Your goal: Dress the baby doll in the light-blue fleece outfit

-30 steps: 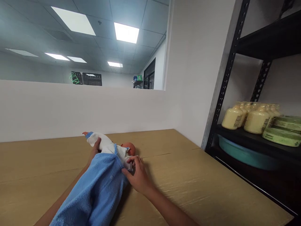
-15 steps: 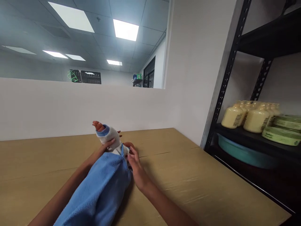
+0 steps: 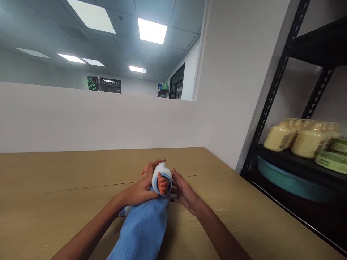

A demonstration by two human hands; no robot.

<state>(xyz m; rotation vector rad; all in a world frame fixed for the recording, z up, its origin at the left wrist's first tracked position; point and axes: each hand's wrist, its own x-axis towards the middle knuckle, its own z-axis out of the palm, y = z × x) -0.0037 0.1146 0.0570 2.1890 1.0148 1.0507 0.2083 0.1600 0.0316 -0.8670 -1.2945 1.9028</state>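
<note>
A doll in a blue and white fleece garment (image 3: pixel 146 224) lies on the table before me. One white sleeve or leg with a blue cuff (image 3: pixel 164 169) points toward me, and a small orange-brown doll hand or foot (image 3: pixel 162 184) sticks out of it. Wrapped round this limb from the left is my left hand (image 3: pixel 143 186), thumb on the near side and fingers over the top. My right hand (image 3: pixel 187 193) is at the limb's right side with fingers apart; some fingertips are hidden behind the cloth. Another bit of the doll shows behind my left hand.
The table (image 3: pixel 67 202) is brown and meets a white wall (image 3: pixel 94 122) with a window above. On the right, a black shelf rack (image 3: pixel 271 104) holds several cream bottles (image 3: pixel 309 141), green tubs (image 3: pixel 332 160) and a teal basin (image 3: pixel 292 182).
The doll's cuffed limb has swung right and turned so its end faces me. My left hand has moved right and now grips it from above. My right hand has shifted right.
</note>
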